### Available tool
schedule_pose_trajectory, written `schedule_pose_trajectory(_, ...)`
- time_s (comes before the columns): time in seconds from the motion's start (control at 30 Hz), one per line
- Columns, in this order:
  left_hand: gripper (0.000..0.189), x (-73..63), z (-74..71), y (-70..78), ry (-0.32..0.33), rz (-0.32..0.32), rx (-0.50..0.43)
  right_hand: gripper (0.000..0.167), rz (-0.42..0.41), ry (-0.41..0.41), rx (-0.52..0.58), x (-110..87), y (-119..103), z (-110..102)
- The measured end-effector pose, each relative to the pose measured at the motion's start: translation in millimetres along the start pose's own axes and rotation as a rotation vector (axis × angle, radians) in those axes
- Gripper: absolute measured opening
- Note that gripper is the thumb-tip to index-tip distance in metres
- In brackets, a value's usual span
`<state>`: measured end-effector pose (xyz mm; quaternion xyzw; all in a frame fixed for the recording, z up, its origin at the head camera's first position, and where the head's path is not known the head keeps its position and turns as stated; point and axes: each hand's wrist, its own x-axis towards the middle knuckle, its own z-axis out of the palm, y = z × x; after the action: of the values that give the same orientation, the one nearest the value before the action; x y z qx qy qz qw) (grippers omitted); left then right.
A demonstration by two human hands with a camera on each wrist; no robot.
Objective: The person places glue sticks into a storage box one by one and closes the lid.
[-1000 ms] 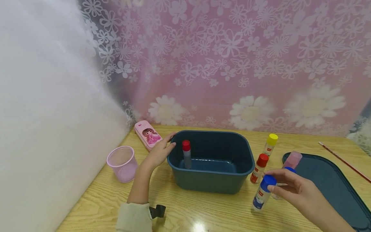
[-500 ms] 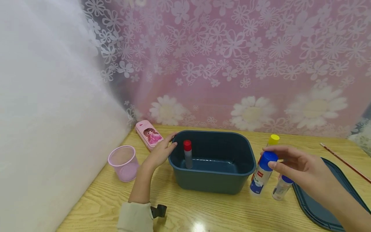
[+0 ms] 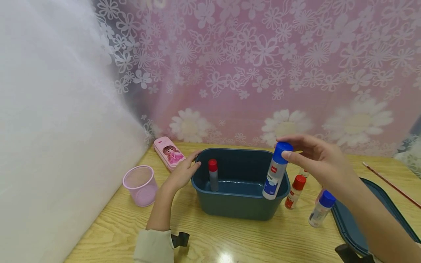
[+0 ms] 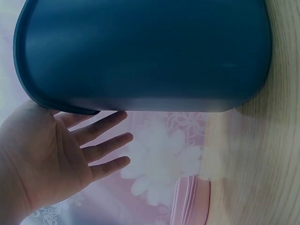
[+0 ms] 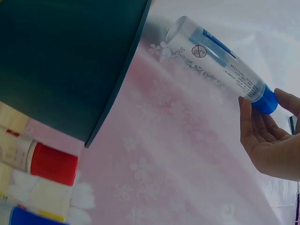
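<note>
My right hand (image 3: 317, 159) pinches a blue-capped glue bottle (image 3: 273, 178) by its cap. The bottle hangs slightly tilted above the front right rim of a dark teal bin (image 3: 230, 208). In the right wrist view, the clear glue bottle (image 5: 218, 63) is apart from the bin wall, thumb and fingertips at its cap. Inside the bin at the left stands a red-capped grey bottle (image 3: 213, 179). My left hand (image 3: 180, 176) touches the bin's left rim; in the left wrist view the fingers of that hand (image 4: 51, 154) are extended beside the bin.
Right of the bin stand a red-capped bottle (image 3: 295, 191) and another blue-capped bottle (image 3: 321, 209). A dark tray (image 3: 352, 223) and a striped pencil (image 3: 391, 184) lie farther right. At the left are a pink cup (image 3: 143, 190) and a pink pencil case (image 3: 169, 152).
My right hand has carried the blue-capped glue bottle up and leftward from beside the other bottles to the bin's right end. The left hand has stayed at the rim.
</note>
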<state>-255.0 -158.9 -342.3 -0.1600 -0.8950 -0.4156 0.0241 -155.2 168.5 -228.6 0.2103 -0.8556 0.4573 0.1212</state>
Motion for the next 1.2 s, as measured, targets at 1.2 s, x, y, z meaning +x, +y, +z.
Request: schedule_pose_trajectory(1.2, 0.045, 0.4, -0.5, -1.8, -0.001, 0.025, 0.001, 0.03, 0.014, -0.106, 0.125, 89.7, 32.4, 91.5)
